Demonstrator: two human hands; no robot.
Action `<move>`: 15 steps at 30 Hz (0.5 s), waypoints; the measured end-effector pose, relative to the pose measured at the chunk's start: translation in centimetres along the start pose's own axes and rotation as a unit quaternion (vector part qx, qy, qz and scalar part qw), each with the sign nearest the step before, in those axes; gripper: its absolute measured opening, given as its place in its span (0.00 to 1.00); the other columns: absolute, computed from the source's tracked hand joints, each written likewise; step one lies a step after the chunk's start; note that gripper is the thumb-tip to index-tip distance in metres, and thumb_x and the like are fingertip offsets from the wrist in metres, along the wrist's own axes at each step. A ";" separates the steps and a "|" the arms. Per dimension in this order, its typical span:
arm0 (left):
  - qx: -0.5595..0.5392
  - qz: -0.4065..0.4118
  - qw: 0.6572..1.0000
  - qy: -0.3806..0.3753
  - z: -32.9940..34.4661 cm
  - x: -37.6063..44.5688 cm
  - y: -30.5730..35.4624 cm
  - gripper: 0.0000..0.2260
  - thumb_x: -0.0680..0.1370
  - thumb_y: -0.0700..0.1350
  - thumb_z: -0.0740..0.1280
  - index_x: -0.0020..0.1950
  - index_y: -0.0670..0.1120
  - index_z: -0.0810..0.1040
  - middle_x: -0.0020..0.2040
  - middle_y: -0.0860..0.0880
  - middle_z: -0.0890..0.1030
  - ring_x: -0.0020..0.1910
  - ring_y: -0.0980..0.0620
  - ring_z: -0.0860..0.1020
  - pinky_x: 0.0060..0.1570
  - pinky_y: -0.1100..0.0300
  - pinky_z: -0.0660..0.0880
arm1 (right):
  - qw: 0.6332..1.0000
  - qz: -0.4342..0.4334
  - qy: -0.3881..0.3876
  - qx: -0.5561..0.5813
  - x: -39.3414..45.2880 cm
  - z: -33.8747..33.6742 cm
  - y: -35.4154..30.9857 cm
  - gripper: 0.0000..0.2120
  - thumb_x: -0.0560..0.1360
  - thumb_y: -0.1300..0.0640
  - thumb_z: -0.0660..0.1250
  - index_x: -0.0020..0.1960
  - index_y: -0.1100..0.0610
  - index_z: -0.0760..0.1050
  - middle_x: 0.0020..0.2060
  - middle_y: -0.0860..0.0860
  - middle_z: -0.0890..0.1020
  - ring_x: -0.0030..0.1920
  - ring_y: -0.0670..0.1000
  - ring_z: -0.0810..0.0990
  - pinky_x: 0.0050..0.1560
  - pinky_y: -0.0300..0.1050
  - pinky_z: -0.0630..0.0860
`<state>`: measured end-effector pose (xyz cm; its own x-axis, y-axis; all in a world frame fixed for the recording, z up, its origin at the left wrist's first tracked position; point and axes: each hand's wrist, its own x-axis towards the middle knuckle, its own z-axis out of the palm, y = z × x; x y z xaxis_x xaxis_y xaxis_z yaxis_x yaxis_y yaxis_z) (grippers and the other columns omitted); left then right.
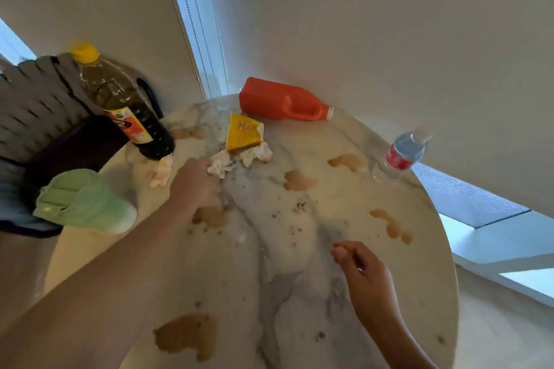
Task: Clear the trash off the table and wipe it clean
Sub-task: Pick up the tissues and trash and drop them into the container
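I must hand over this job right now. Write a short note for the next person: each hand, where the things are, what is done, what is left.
Left hand: reaches a crumpled tissue, seems to grip it.
Right hand: hangs over the table, loosely curled, holds nothing.
Trash on the table: more tissues, yellow packet, red jug lying on its side.
Done: nothing visibly cleared.
Left: remove trash, wipe brown spills and crumbs.

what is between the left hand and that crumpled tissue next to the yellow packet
Nothing visible: the left hand already reaches the crumpled white tissue, its fingers at the tissue's near edge. The torn yellow packet lies just beyond it.
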<state>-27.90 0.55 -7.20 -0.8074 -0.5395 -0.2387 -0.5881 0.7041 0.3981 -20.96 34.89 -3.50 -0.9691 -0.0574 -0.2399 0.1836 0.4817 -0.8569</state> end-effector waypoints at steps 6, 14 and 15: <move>0.090 0.064 0.992 0.067 2.4 2.5 -0.3 0.16 0.76 0.49 0.66 0.64 0.49 0.75 0.57 0.44 0.74 0.56 0.42 0.73 0.48 0.49 0.74 | 1.000 0.015 -0.003 -0.023 0.1 1.8 -0.4 0.08 0.76 0.58 0.68 0.43 0.46 0.80 0.36 0.38 0.83 0.41 0.40 0.80 0.38 0.29 0.72; -0.089 0.080 0.974 0.190 1.5 -3.2 -0.6 0.04 0.75 0.43 0.69 0.47 0.44 0.79 0.41 0.48 0.78 0.41 0.48 0.75 0.36 0.58 0.68 | 0.998 0.032 -0.057 0.002 0.5 7.3 -4.5 0.08 0.76 0.53 0.68 0.38 0.49 0.79 0.35 0.44 0.83 0.38 0.43 0.81 0.40 0.32 0.73; -0.101 0.095 0.970 0.202 1.2 -4.8 -0.4 0.04 0.75 0.43 0.69 0.47 0.44 0.79 0.41 0.48 0.78 0.39 0.50 0.74 0.36 0.59 0.68 | 0.997 0.038 -0.073 0.006 0.6 8.4 -5.5 0.08 0.76 0.52 0.68 0.38 0.49 0.80 0.35 0.45 0.83 0.38 0.42 0.81 0.40 0.33 0.74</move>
<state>-23.83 3.45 -7.27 -0.7924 -0.5745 0.2053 -0.3767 0.7254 0.5761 -21.18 24.87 -2.81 -0.9182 -0.1477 -0.3677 0.2586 0.4797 -0.8385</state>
